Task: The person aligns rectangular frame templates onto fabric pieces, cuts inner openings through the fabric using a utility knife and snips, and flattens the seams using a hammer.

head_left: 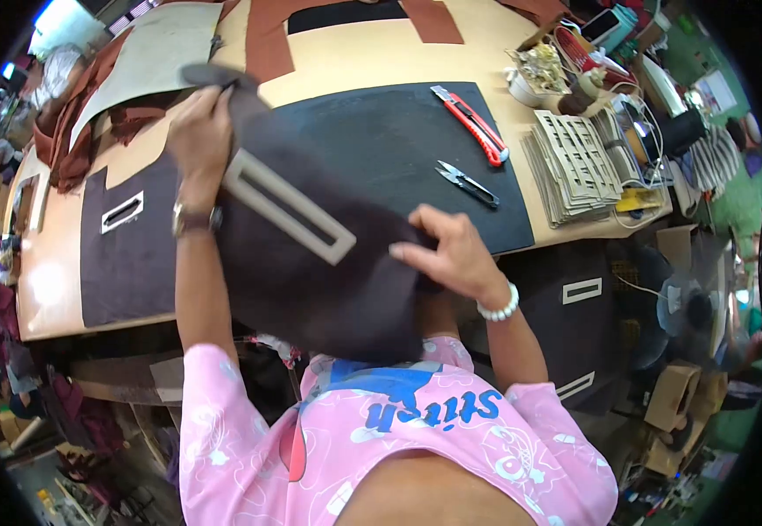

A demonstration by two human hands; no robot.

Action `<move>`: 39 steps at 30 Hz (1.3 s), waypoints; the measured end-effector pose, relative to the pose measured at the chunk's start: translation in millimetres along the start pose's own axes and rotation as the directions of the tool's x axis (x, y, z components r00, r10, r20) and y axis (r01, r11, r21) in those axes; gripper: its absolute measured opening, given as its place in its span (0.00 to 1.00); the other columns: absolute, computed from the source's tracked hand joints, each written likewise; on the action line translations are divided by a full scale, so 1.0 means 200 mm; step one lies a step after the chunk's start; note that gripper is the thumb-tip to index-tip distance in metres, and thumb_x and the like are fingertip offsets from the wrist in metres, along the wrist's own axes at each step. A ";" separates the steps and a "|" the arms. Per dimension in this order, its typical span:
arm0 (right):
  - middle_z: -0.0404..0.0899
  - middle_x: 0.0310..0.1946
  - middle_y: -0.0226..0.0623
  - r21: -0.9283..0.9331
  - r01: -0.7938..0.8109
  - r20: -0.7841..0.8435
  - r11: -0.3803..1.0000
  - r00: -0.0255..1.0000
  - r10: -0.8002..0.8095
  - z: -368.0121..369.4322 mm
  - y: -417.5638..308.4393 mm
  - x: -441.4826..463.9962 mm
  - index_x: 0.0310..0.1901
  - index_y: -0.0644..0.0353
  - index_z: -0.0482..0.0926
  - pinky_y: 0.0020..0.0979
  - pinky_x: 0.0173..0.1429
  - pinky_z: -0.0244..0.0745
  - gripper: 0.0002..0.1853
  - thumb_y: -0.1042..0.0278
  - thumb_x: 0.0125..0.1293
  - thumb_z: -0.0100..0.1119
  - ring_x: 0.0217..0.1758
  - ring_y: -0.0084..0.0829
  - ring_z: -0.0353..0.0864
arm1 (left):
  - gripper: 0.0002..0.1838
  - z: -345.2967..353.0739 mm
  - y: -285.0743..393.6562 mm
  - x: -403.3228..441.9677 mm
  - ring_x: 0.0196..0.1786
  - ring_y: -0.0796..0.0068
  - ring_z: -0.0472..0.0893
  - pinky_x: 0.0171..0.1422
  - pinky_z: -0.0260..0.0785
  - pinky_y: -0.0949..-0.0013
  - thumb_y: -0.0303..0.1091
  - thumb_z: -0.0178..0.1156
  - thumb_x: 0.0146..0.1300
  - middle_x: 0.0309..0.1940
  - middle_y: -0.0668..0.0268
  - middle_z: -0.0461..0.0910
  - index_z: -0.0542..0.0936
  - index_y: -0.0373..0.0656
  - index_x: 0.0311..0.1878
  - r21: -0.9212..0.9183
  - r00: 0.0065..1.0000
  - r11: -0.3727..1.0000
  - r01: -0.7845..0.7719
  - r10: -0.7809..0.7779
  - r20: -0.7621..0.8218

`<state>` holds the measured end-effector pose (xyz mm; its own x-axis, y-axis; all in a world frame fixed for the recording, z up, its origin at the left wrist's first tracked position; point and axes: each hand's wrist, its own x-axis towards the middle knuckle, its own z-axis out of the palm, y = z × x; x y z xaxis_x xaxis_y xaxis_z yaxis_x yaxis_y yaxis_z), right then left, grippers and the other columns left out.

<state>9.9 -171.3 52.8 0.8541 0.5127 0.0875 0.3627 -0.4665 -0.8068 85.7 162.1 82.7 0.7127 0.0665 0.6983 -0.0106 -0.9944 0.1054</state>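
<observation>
A dark brown fabric piece [311, 289] hangs in front of the body, partly blurred, with a pale rectangular frame [291, 208] lying slantwise on it. My left hand [200, 136] grips its upper left edge, fingers closed. At the right side of the fabric is my right hand [449, 249], its thumb and fingers bent around the edge. Behind the fabric, a black mat [354, 131] bears a red utility knife [473, 127] and small thread snips [468, 183].
Another dark piece with a pale frame [122, 213] lies on the table [52, 289] at left. Stacked slotted templates [574, 158] and a potted plant [540, 72] stand at right. Brown fabric [70, 140] is heaped at upper left, near a seated person [58, 74].
</observation>
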 end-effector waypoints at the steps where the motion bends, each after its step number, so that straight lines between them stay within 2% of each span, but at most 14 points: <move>1: 0.78 0.23 0.48 -0.029 -0.003 -0.042 1.000 0.999 0.002 0.03 0.03 0.08 0.34 0.62 0.77 0.40 0.34 0.72 0.16 0.58 0.52 0.67 0.29 0.48 0.80 | 0.16 0.12 -0.04 0.03 0.39 0.56 0.80 0.43 0.71 0.61 0.39 0.55 0.64 0.36 0.55 0.81 0.78 0.37 0.47 0.025 1.000 1.000 0.009 -0.009 0.010; 4: 0.79 0.22 0.47 -0.150 -0.044 -0.096 0.988 0.995 0.030 0.11 0.05 0.26 0.34 0.60 0.78 0.42 0.35 0.73 0.14 0.58 0.54 0.65 0.29 0.49 0.80 | 0.26 0.20 0.03 0.01 0.46 0.53 0.78 0.46 0.71 0.59 0.43 0.54 0.66 0.47 0.48 0.77 0.69 0.31 0.59 0.006 0.987 1.000 -0.006 0.006 -0.162; 6: 0.79 0.22 0.46 -0.215 -0.071 -0.105 0.974 0.993 0.050 0.15 0.05 0.31 0.34 0.59 0.78 0.43 0.36 0.74 0.13 0.58 0.54 0.64 0.30 0.49 0.80 | 0.30 0.02 0.27 -0.09 0.56 0.49 0.73 0.54 0.67 0.56 0.45 0.54 0.65 0.55 0.45 0.72 0.66 0.29 0.61 -0.120 0.993 0.991 0.056 -0.042 0.110; 7: 0.79 0.22 0.45 -0.234 -0.073 -0.108 0.969 0.993 0.048 0.17 0.05 0.33 0.34 0.59 0.78 0.43 0.36 0.74 0.13 0.58 0.55 0.64 0.30 0.49 0.80 | 0.31 0.02 0.34 -0.19 0.59 0.48 0.70 0.57 0.64 0.53 0.45 0.56 0.64 0.55 0.45 0.71 0.65 0.29 0.61 -0.144 0.992 0.982 -0.123 0.128 0.021; 8: 0.80 0.22 0.45 -0.252 -0.074 -0.111 0.965 0.993 0.047 0.19 0.06 0.34 0.33 0.58 0.78 0.43 0.37 0.74 0.12 0.58 0.55 0.63 0.30 0.49 0.80 | 0.33 -0.05 0.46 -0.30 0.68 0.48 0.63 0.68 0.57 0.56 0.42 0.58 0.62 0.62 0.42 0.65 0.64 0.28 0.63 -0.348 0.971 0.937 -0.031 0.111 0.213; 15: 0.81 0.24 0.44 -0.172 -0.036 0.009 0.984 0.999 0.038 0.05 0.17 0.34 0.35 0.58 0.79 0.41 0.36 0.76 0.12 0.59 0.54 0.64 0.31 0.45 0.82 | 0.38 -0.03 0.82 -0.80 0.74 0.52 0.50 0.75 0.41 0.52 0.51 0.46 0.69 0.71 0.46 0.50 0.50 0.32 0.71 -0.530 0.853 0.836 0.139 0.170 0.493; 18: 0.81 0.27 0.42 -0.378 -0.163 -0.262 0.911 0.963 0.064 -0.12 0.25 0.25 0.36 0.58 0.80 0.41 0.37 0.75 0.14 0.58 0.52 0.67 0.32 0.44 0.81 | 0.36 -0.05 0.82 -0.78 0.75 0.54 0.49 0.76 0.37 0.53 0.50 0.40 0.71 0.71 0.47 0.51 0.50 0.32 0.71 -0.565 0.817 0.790 0.236 0.153 0.556; 21: 0.79 0.32 0.40 -0.579 -0.122 -0.364 0.806 0.923 -0.121 -0.20 0.33 0.11 0.37 0.59 0.80 0.40 0.40 0.74 0.14 0.61 0.52 0.68 0.36 0.43 0.80 | 0.30 -0.05 0.78 -0.77 0.75 0.57 0.48 0.76 0.33 0.55 0.47 0.34 0.73 0.71 0.53 0.54 0.55 0.35 0.70 -0.611 0.770 0.728 0.311 0.184 0.611; 28: 0.78 0.32 0.43 -0.332 -0.314 -0.583 0.890 0.810 0.068 -0.23 0.46 -0.06 0.35 0.63 0.79 0.40 0.40 0.72 0.10 0.69 0.53 0.67 0.35 0.46 0.78 | 0.26 -0.08 0.77 -0.74 0.76 0.59 0.48 0.76 0.32 0.52 0.41 0.40 0.70 0.71 0.58 0.56 0.60 0.43 0.70 -0.574 0.707 0.777 0.257 0.254 0.660; 29: 0.79 0.29 0.39 -0.284 -0.348 -0.617 0.893 0.780 0.108 -0.24 0.46 -0.08 0.35 0.64 0.78 0.33 0.36 0.71 0.09 0.71 0.56 0.65 0.29 0.38 0.78 | 0.27 -0.07 0.78 -0.76 0.75 0.58 0.50 0.76 0.33 0.50 0.39 0.45 0.68 0.71 0.59 0.57 0.60 0.45 0.70 -0.592 0.727 0.760 0.269 0.243 0.642; 34: 0.75 0.27 0.30 0.211 0.023 -0.847 0.977 0.504 0.171 -0.27 0.28 -0.16 0.36 0.67 0.76 0.22 0.33 0.67 0.06 0.73 0.62 0.60 0.28 0.17 0.69 | 0.29 -0.04 0.93 -0.78 0.74 0.52 0.51 0.72 0.39 0.39 0.44 0.52 0.64 0.68 0.55 0.59 0.64 0.45 0.67 -0.407 0.791 0.910 -0.081 0.307 0.529; 36: 0.77 0.27 0.32 0.035 -0.038 -0.853 0.999 0.519 0.050 -0.21 0.06 -0.22 0.36 0.67 0.76 0.23 0.34 0.68 0.04 0.75 0.64 0.57 0.29 0.19 0.72 | 0.30 0.00 1.02 -0.78 0.73 0.50 0.51 0.69 0.42 0.35 0.47 0.52 0.64 0.69 0.54 0.58 0.65 0.45 0.66 -0.386 0.783 0.915 -0.116 0.323 0.531; 38: 0.78 0.27 0.38 0.359 0.183 -0.668 0.915 0.736 0.115 -0.06 -0.08 -0.27 0.37 0.66 0.76 0.28 0.38 0.71 0.05 0.74 0.64 0.56 0.30 0.29 0.77 | 0.29 0.08 1.11 -0.80 0.74 0.50 0.50 0.70 0.39 0.33 0.47 0.51 0.64 0.68 0.54 0.59 0.65 0.42 0.65 -0.354 0.788 0.921 -0.161 0.336 0.516; 39: 0.78 0.29 0.40 0.298 0.209 -0.501 0.931 0.865 -0.034 -0.02 -0.14 -0.28 0.38 0.66 0.76 0.31 0.42 0.71 0.05 0.73 0.64 0.55 0.33 0.34 0.79 | 0.29 0.14 1.14 -0.83 0.74 0.51 0.49 0.70 0.39 0.33 0.47 0.51 0.64 0.68 0.54 0.59 0.65 0.42 0.65 -0.326 0.794 0.924 -0.201 0.348 0.497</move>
<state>-46.6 -189.8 72.2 0.9132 0.0977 0.3957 0.4052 -0.1124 -0.9073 -15.9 -77.4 -29.3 0.9114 -0.3347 0.2394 -0.3817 -0.9050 0.1879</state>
